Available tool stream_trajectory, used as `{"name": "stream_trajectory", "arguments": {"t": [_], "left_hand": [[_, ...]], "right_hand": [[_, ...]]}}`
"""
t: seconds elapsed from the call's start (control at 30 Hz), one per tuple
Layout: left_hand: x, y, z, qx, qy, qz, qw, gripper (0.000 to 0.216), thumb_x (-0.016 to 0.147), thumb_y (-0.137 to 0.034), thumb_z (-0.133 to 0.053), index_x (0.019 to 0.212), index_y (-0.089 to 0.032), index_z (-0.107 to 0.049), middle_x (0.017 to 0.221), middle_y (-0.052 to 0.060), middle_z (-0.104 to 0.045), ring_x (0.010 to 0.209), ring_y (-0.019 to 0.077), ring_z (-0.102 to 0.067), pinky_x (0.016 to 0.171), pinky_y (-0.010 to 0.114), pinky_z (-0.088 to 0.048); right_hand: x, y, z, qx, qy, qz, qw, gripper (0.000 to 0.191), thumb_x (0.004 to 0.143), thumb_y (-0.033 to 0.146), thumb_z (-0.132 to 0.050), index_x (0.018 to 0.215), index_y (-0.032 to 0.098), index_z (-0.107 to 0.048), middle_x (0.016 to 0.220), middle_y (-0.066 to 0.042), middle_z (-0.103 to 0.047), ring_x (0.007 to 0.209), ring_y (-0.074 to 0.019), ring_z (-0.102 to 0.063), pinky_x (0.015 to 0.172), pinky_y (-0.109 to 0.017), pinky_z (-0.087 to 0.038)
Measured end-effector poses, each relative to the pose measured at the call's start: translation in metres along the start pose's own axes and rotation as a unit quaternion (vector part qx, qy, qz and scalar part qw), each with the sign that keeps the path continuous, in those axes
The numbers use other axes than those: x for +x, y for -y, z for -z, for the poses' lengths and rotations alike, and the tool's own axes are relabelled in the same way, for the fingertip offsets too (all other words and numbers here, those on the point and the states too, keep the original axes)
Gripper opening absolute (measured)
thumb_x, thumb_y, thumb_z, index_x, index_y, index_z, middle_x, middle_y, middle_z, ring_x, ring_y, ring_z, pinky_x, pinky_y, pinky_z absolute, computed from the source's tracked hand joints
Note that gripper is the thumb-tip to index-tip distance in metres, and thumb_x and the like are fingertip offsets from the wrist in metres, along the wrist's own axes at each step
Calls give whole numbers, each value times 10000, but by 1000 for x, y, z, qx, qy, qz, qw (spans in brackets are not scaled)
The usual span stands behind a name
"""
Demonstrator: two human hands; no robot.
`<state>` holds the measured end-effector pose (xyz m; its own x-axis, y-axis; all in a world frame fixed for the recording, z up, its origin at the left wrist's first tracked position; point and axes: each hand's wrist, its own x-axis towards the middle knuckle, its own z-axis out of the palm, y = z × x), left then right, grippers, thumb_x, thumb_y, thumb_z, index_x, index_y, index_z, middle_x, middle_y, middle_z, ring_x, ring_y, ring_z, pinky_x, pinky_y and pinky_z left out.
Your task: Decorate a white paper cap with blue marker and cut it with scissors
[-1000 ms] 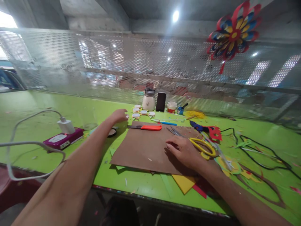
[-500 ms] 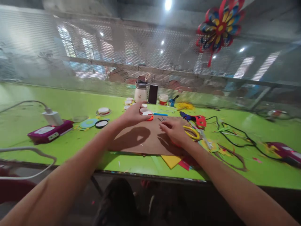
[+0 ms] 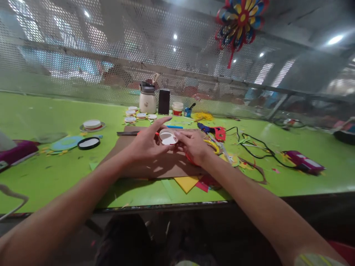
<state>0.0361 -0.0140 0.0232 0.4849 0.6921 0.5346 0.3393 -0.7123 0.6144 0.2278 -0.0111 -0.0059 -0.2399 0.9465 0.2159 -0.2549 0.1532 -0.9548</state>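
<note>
Above the brown cardboard sheet, my two hands meet around a small round white lid-like disc with a raised rim. My left hand curves round its left side, thumb below and index finger stretched above. My right hand pinches the right edge with thumb and fingers. Something red shows under my right hand, mostly hidden. A dark flat blade lies on the cardboard beside my left hand, with an orange part by the fingers. A blue pen-like stick lies just beyond the disc.
Several white discs stand near a jug, a phone and paint pots. At left lie a black ring and a pale blue disc. Rightward are yellow scissor handles, a glue gun, cables and paper scraps.
My left hand has come back from reaching over the white discs and now grips one with my right hand, which was pinched over the cardboard. The view has swung right.
</note>
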Motion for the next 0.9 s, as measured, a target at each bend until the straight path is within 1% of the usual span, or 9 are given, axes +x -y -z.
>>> {"name": "stream_trajectory", "arguments": {"t": [0.13,0.27,0.33,0.43,0.57,0.67,0.73,0.8,0.9], "left_hand": [[-2,1,4,-19,5,12,1000,806,792,-382,-756,1504,-151,-457,1293,141,-678,1081,289,-681,918,383,-563],[0,10,6,-76,14,39,996,785,725,-357,-825,1433,-141,-563,1366,152,-661,1169,326,-657,1002,421,-539],[1,14,7,-100,25,48,994,756,730,-369,-831,1406,-131,-590,1300,152,-703,1101,320,-694,951,422,-570],[1,18,8,-132,45,56,989,685,753,-397,-839,1360,-152,-633,1197,127,-756,998,294,-734,863,396,-604],[0,19,9,-179,50,72,980,642,746,-383,-871,1321,-190,-661,1181,97,-772,1038,273,-733,881,363,-604],[1,18,9,-215,42,89,972,602,724,-361,-897,1266,-206,-687,1186,79,-774,1057,253,-729,922,354,-596],[1,17,10,-238,31,106,965,553,713,-362,-906,1203,-201,-704,1130,71,-789,1034,240,-736,929,354,-595],[1,16,11,-256,14,124,959,497,703,-364,-913,1121,-185,-711,1056,68,-798,986,229,-744,917,360,-598],[1,14,12,-275,-14,149,950,447,683,-345,-929,1011,-164,-686,950,64,-795,892,219,-751,873,378,-606]], "right_hand": [[0,0,-1,26,-11,4,1000,408,645,516,-897,800,176,-734,655,13,-673,574,-119,-606,555,-266,-513],[1,2,-1,46,-17,2,999,409,651,504,-901,786,164,-716,632,19,-663,537,-103,-578,532,-255,-486],[1,3,-2,54,-14,-5,998,406,651,494,-907,772,161,-709,619,20,-660,527,-102,-578,523,-251,-481],[0,5,-2,63,-10,-18,998,380,664,461,-910,744,159,-694,608,21,-660,518,-99,-581,519,-244,-486],[-2,10,-3,64,-7,-31,997,311,768,407,-854,734,155,-676,614,13,-666,520,-98,-592,530,-242,-503],[-3,13,-6,49,-5,-36,998,270,856,378,-783,758,145,-688,608,-5,-679,522,-110,-611,530,-246,-511],[-3,14,-7,29,-10,-35,999,278,893,386,-743,779,137,-700,607,-22,-694,516,-119,-624,523,-250,-513],[-3,14,-6,1,-28,-23,999,306,894,423,-737,789,138,-700,599,-26,-698,507,-121,-628,509,-245,-505],[-1,12,-2,-47,-61,17,997,372,839,514,-769,801,151,-700,589,-12,-688,504,-118,-622,495,-235,-489]]}}
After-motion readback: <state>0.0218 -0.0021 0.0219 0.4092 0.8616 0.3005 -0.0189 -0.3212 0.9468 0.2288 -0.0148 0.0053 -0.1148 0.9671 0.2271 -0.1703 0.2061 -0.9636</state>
